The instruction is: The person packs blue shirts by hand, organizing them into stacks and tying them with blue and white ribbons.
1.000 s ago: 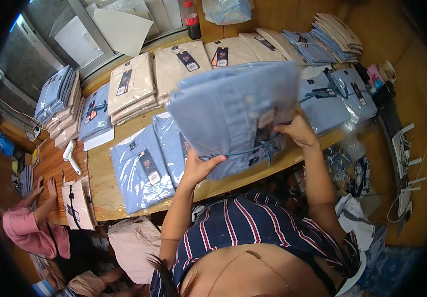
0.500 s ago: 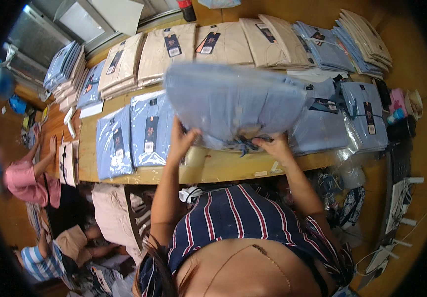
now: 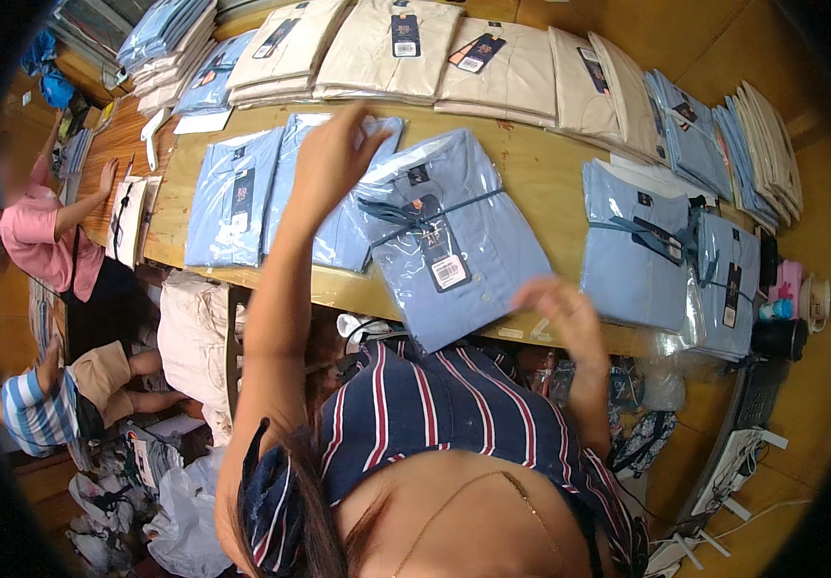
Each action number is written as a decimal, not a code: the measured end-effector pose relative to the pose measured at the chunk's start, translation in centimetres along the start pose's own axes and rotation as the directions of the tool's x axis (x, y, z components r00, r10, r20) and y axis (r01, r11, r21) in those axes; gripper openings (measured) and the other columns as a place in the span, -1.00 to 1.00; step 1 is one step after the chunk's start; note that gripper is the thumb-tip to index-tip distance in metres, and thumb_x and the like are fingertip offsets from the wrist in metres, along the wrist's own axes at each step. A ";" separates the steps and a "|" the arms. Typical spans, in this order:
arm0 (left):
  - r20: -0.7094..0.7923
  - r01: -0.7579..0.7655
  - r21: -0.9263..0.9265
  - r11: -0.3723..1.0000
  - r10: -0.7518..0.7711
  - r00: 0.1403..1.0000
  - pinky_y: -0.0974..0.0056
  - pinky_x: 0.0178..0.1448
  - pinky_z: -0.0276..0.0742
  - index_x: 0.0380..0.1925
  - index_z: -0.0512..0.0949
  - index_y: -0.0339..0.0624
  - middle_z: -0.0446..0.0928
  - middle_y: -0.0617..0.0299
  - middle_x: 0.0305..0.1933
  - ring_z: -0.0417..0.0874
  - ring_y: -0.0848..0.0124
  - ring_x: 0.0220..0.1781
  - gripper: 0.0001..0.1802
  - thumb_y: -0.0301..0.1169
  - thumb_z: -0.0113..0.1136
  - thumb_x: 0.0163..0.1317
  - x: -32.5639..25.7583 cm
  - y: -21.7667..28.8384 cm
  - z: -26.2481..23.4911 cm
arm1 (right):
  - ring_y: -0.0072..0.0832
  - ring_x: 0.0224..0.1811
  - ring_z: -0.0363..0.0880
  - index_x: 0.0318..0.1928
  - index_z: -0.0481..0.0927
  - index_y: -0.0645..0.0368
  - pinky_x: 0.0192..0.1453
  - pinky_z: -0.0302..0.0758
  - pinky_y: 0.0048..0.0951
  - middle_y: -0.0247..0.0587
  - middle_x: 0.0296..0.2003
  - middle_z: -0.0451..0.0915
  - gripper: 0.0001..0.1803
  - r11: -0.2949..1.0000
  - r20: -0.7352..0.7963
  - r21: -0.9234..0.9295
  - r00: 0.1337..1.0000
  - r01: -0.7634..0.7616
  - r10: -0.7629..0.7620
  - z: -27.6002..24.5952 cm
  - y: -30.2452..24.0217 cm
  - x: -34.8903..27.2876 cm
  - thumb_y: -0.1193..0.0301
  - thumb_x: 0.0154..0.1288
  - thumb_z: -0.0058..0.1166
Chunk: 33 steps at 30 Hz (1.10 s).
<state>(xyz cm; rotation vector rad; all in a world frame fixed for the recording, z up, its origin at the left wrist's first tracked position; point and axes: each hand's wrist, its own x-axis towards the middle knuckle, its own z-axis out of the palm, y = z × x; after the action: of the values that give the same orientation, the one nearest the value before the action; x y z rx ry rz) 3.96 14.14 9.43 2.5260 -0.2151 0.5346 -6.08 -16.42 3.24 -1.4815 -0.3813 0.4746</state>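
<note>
Left grip point(image 3: 333, 159) apart, stretched forward; right grip point(image 3: 571, 320) apart, blurred, beside bagged blue shirt point(image 3: 492, 255).

A garment workroom; tagged shirts in clear bags point(image 3: 497, 265) line a long wooden table point(image 3: 542, 183).

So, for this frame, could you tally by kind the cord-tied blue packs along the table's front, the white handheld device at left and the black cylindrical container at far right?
Light-blue, folded, cord-tied garment packs in clear plastic: 3
White plastic handheld device: 1
Black cylindrical container: 1
Total: 5
</note>
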 end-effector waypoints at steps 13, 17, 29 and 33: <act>0.146 0.448 -0.666 0.597 -0.484 0.863 0.49 -0.35 0.33 -0.32 0.37 -0.26 0.44 0.23 -0.48 0.43 0.57 -0.43 -0.81 -0.49 0.07 0.02 -13.3 -5.2 7.1 | -0.68 -0.42 0.41 -0.32 0.44 0.27 -0.33 0.33 -0.74 -0.30 -0.47 0.47 -0.85 0.952 -0.392 -0.102 0.891 -0.289 0.229 -1.7 6.7 5.2 0.45 0.10 -0.04; 0.118 0.420 -0.656 0.627 -0.465 0.877 0.52 -0.50 0.27 -0.44 0.37 -0.26 0.38 0.32 -0.64 0.37 0.63 -0.57 -0.84 -0.47 0.12 -0.02 -12.2 -4.8 7.6 | -0.73 -0.42 0.37 -0.41 0.44 0.24 -0.34 0.29 -0.75 -0.41 -0.48 0.44 -0.93 0.995 -0.549 0.074 0.831 -0.061 0.092 -0.9 8.6 7.0 0.51 0.06 0.01; 0.183 0.438 -0.532 0.725 -0.407 0.895 0.52 -0.55 0.13 -0.68 0.29 -0.26 0.24 0.35 -0.66 0.20 0.62 -0.62 -0.75 -0.45 0.20 -0.12 -14.0 -4.6 7.6 | -0.81 -0.53 0.24 -0.49 0.42 0.24 -0.46 0.19 -0.80 -0.53 -0.57 0.33 -0.93 1.000 -0.615 0.001 0.788 0.012 -0.009 1.0 9.1 4.2 0.54 0.04 0.02; 0.314 0.461 -0.526 0.715 -0.341 0.886 0.51 -0.51 0.14 -0.64 0.29 -0.26 0.23 0.33 -0.61 0.20 0.59 -0.58 -0.73 -0.45 0.23 -0.17 -14.3 -4.4 6.7 | -0.80 -0.55 0.28 -0.50 0.44 0.24 -0.49 0.23 -0.75 -0.50 -0.61 0.38 -0.93 0.993 -0.601 -0.047 0.797 -0.109 0.059 0.9 8.4 3.0 0.51 0.03 0.04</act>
<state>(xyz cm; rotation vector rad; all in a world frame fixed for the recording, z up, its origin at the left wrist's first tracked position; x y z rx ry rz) -5.70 14.79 -3.78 1.9126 0.1009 0.0179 -4.58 -13.82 -5.20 -1.6433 0.1766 0.0368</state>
